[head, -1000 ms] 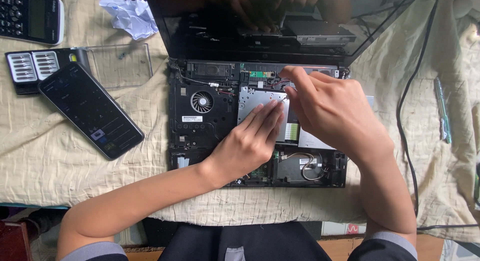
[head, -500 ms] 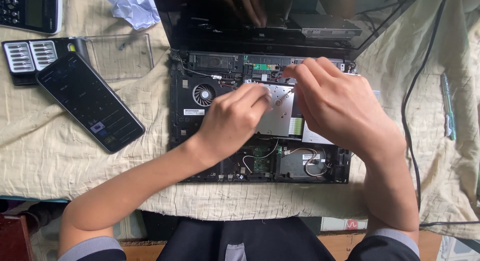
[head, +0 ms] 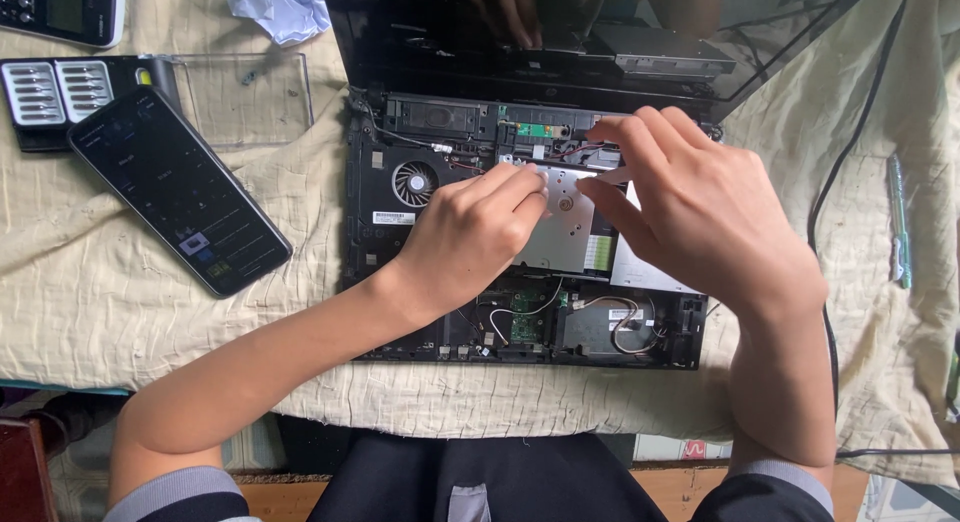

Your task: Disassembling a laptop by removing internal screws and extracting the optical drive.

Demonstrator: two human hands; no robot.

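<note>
Forearms rise from the lower edge of the frame and meet over an opened black laptop base [head: 380,232] lying on a wrinkled cream cloth [head: 150,312]. Lower centre of the base shows a small green circuit board [head: 526,320] and looped white wires [head: 625,317]. Above them sits the flat silver metal drive [head: 560,227], its long axis running left to right across the middle of the base. Left hand [head: 470,237] is curled, fingertips pressed on the drive's upper left edge; whether it pinches anything I cannot tell. Right hand [head: 700,217] lies just to the right, fingers bent, thumb and forefinger closing on the drive's upper right edge. Both hands touch the drive, and the right covers more of it. Open room lies right of the base on bare cloth. Left, a dark smartphone [head: 180,202] lies near, well apart from the hands. Farther up, a round cooling fan [head: 413,182], then the dark glossy screen [head: 600,22].
</note>
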